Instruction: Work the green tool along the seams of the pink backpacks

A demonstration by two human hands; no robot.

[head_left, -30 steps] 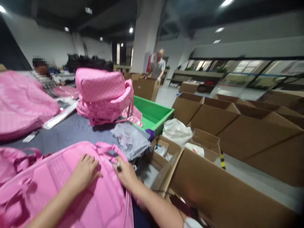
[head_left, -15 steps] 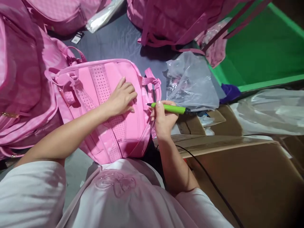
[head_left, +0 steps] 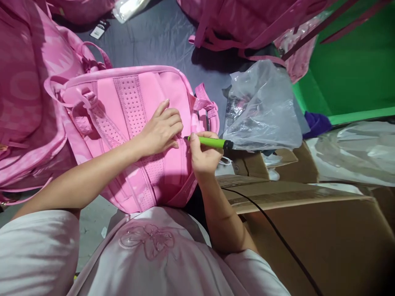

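At the far left a pink bag [head_left: 21,74] stands beside the pink backpack [head_left: 132,111], which lies with its strap side up between the person's body and the dark tabletop [head_left: 148,45]. The left grip [head_left: 162,131] rests on the back panel, fingers bent; I cannot tell whether they pinch fabric. Just right of it, the right grip [head_left: 205,158] is closed around a green marker [head_left: 212,142], which lies between thumb and fingers, its dark tip pointing left toward the left fingers and its black end sticking out rightward. Farther right lie a clear plastic bag [head_left: 265,111], a purple cloth [head_left: 316,123] and a green bin [head_left: 358,74].
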